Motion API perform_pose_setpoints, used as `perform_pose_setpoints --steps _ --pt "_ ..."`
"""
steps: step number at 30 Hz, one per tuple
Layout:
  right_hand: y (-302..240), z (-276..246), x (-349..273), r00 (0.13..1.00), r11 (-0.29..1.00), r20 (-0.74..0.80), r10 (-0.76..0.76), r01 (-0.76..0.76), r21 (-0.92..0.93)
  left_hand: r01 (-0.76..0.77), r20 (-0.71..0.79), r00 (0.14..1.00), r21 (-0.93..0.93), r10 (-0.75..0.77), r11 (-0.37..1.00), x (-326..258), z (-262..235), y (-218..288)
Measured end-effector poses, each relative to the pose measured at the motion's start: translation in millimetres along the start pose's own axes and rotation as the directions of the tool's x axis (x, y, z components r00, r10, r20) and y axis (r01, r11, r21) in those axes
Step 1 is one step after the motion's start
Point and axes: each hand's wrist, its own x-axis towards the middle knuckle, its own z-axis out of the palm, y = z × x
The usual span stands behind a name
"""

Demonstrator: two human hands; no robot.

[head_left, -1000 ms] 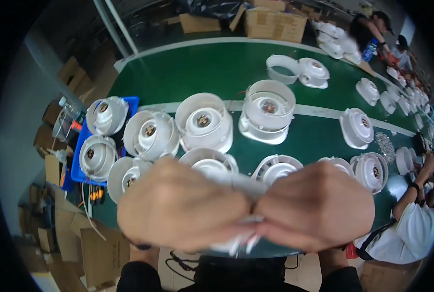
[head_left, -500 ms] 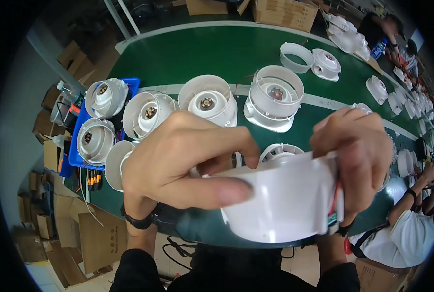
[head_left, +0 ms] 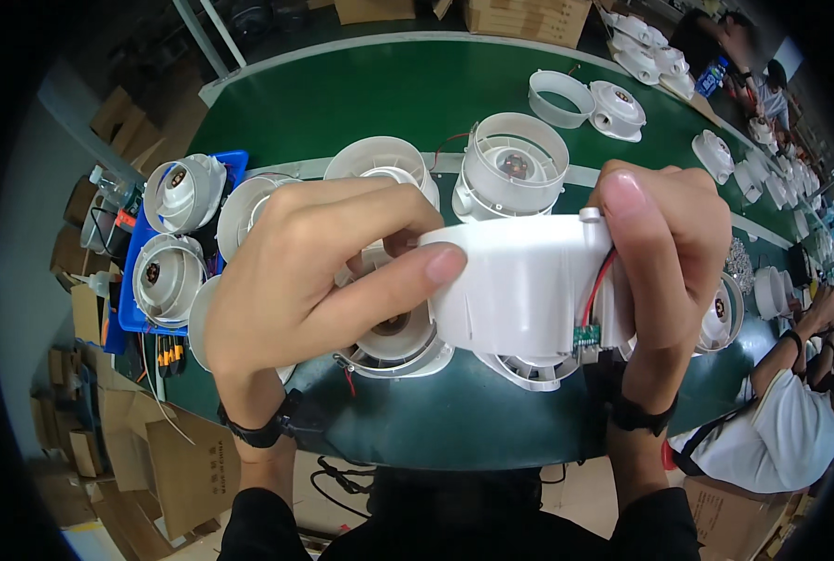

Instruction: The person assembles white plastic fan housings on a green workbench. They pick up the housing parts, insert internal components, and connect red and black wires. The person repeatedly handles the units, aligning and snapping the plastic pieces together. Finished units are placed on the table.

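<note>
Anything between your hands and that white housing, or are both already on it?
Nothing visible. The left hand and right hand both grip the white housing directly, held above the green table; red wires run beside the right fingers.

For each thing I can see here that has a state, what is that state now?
Left hand: closed on the white housing, thumb pressed on its side.
Right hand: closed on the housing's other end.
White housing: lifted above the table, lying sideways, red wire and small green board exposed.
Blue tray: holding two white fan units.
Loose white ring: resting on the green table, apart from the others.
</note>
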Motion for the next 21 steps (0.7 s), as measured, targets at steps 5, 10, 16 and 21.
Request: perform_pose_setpoints --steps 5,10,16,21 --pt "0.1 2.7 0.1 0.992 0.983 -0.107 0.068 -0.049 0.177 -0.131 -0.058 0.989 0.085 0.136 0.988 1.7 -1.4 -5.1" --pt "5.4 1.4 3.3 0.987 0.935 -0.13 0.096 -0.045 0.352 -0.106 -0.057 0.991 0.195 0.119 0.975 -0.8 -6.4 5.1" --pt "7.8 2.2 2.1 0.993 0.969 -0.066 0.096 -0.078 0.234 0.141 -0.167 0.977 0.041 -0.133 0.989 1.6 8.1 2.6" --pt "0.5 1.5 1.7 0.981 0.944 0.162 0.106 -0.15 0.293 0.128 -0.25 0.958 -0.061 -0.139 0.99 4.4 4.0 -7.9"
